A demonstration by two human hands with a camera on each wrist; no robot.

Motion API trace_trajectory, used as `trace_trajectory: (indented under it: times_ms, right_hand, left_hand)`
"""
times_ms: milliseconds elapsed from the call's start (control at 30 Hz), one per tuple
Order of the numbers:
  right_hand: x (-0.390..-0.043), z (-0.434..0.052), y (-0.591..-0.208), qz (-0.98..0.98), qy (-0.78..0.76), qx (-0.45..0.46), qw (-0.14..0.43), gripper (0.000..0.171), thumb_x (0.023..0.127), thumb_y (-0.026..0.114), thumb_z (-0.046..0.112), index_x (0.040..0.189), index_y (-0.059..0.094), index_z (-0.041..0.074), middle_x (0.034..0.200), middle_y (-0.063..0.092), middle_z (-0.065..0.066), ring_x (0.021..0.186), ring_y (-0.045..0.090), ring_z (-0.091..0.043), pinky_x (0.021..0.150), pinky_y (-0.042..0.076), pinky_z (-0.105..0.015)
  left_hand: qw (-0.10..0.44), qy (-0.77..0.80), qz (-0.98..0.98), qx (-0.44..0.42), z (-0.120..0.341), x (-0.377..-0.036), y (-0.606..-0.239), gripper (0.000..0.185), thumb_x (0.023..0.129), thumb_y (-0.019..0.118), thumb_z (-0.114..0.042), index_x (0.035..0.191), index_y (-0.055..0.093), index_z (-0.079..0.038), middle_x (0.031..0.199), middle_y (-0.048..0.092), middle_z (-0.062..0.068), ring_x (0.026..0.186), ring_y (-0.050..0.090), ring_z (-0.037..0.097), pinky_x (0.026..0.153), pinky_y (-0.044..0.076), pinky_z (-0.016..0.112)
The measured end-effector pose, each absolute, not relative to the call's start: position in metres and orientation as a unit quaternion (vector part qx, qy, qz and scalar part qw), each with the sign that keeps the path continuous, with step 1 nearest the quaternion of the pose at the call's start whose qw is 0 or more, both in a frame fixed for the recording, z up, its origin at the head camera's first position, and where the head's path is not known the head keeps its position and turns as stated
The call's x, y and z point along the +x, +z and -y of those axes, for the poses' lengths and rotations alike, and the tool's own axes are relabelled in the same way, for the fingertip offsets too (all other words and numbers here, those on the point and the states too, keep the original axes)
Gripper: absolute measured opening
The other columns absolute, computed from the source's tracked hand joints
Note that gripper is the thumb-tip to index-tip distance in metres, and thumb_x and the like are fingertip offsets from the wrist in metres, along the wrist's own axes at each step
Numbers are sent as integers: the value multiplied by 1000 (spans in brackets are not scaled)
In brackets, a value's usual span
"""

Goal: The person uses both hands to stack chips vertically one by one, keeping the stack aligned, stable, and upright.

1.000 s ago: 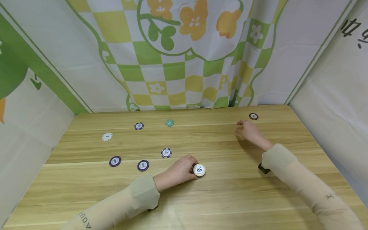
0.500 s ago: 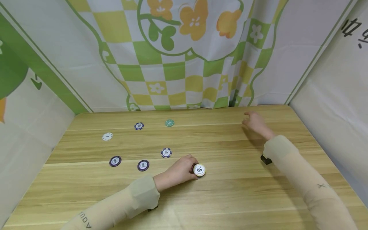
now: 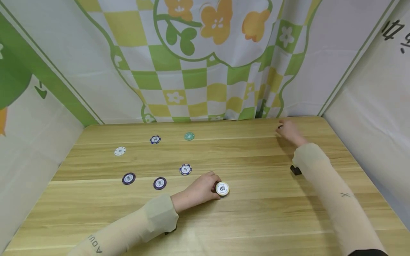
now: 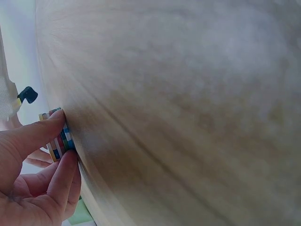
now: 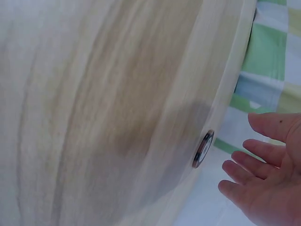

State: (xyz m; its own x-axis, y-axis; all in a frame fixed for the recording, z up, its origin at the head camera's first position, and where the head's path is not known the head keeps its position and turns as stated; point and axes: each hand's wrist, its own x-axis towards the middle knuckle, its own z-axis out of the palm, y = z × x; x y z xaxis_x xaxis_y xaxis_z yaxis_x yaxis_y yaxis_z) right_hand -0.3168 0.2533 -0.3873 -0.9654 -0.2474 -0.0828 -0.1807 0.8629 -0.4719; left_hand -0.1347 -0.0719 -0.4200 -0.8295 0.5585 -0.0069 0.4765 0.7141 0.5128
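Note:
Near the table's middle, my left hand (image 3: 201, 187) grips a short stack of poker chips (image 3: 222, 188), its top chip white and yellow-rimmed, marked 50. The left wrist view shows the stack's striped edges (image 4: 60, 141) pinched between thumb and fingers, close by the wood. At the far right, my right hand (image 3: 290, 133) is over a dark-rimmed poker chip (image 3: 280, 127), partly covered by it in the head view. In the right wrist view the fingers are spread and relaxed, apart from that chip, which lies flat near the table's back edge.
Several single chips lie flat on the left half of the wooden table (image 3: 256, 220): a white one (image 3: 120, 151), a green one (image 3: 189, 136), blue ones (image 3: 155, 139) and purple ones (image 3: 159, 183). A checked curtain (image 3: 192, 81) hangs behind the back edge.
My right hand has moved back and to the right, from beside the dark chip to over it. The left hand and its stack stay in place.

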Motion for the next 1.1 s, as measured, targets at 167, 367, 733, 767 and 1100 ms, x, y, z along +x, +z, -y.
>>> trace_trajectory:
  times_ms: [167, 367, 733, 767, 1100]
  right_hand:
    - [-324, -258, -389, -962, -235, -96, 99, 52, 92, 42, 11, 132, 26, -18, 134, 29, -36, 124, 26, -48, 102, 23, -54]
    - [-394, -311, -467, -967, -206, -135, 70, 59, 93, 43, 34, 135, 35, -7, 133, 40, -28, 123, 34, -43, 105, 26, -42]
    - [-443, -347, -526, -975, -152, -149, 60, 44, 85, 53, 21, 120, 50, -6, 111, 53, -30, 100, 49, -44, 82, 40, -50]
    - [-445, -348, -528, -976, -147, -152, 56, 40, 84, 53, 20, 116, 52, -5, 106, 55, -28, 95, 50, -42, 80, 41, -49]
    - [-355, -284, -424, -980, -115, -142, 85, 26, 88, 49, 8, 103, 58, -11, 102, 58, -30, 98, 51, -47, 87, 40, -53]
  left_hand:
    - [80, 250, -923, 281, 72, -135, -420, 38, 67, 79, -15, 98, 62, 0, 87, 55, 4, 77, 49, 11, 70, 44, 23]
    - [81, 249, -924, 279, 72, -135, -420, 38, 67, 80, -15, 98, 62, 0, 87, 55, 3, 76, 48, 10, 70, 44, 23]
    - [88, 252, -924, 274, 72, -135, -419, 38, 67, 79, -15, 98, 62, 0, 86, 54, 3, 75, 48, 10, 69, 44, 22]
    - [89, 253, -923, 274, 72, -135, -419, 38, 67, 79, -14, 98, 62, 0, 86, 54, 3, 75, 48, 10, 69, 44, 22]
    - [86, 255, -923, 275, 72, -135, -419, 38, 67, 79, -14, 98, 62, 0, 86, 54, 3, 74, 47, 9, 68, 43, 21]
